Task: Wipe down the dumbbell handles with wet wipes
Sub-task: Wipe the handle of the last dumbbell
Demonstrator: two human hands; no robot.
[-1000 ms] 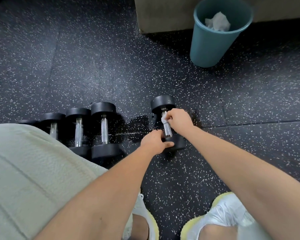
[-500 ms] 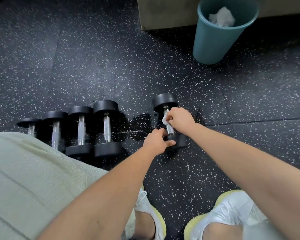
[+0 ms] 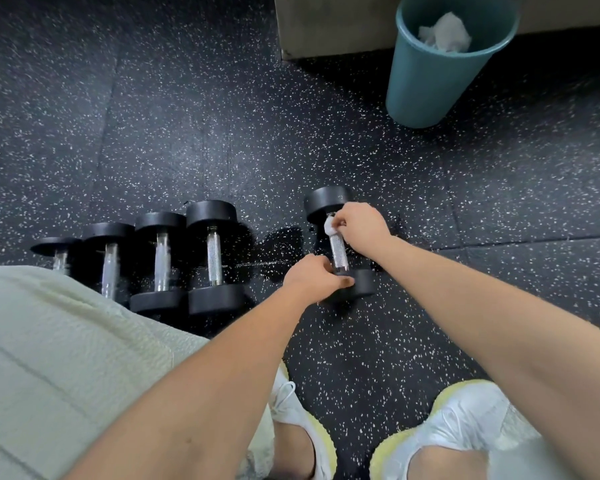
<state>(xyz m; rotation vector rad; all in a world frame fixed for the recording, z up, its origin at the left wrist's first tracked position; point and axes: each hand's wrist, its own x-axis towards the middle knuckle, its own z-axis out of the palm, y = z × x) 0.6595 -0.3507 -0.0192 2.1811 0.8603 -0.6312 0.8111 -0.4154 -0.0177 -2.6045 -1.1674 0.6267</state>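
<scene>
While left grip [image 3: 313, 276] clamps dumbbell [image 3: 328, 199] end, right grip [image 3: 361, 225] pinches wipe [image 3: 329, 228] against handle [image 3: 339, 252].

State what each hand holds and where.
The right hand pinches a wipe on the far end of the handle; the left hand grips the near head.

Dim, even light; wide-angle bending and softness toward edges.

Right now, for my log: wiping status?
Left hand grips black dumbbell, near head. Right hand pinches white wet wipe on steel handle, far end. Nothing blocking.
</scene>
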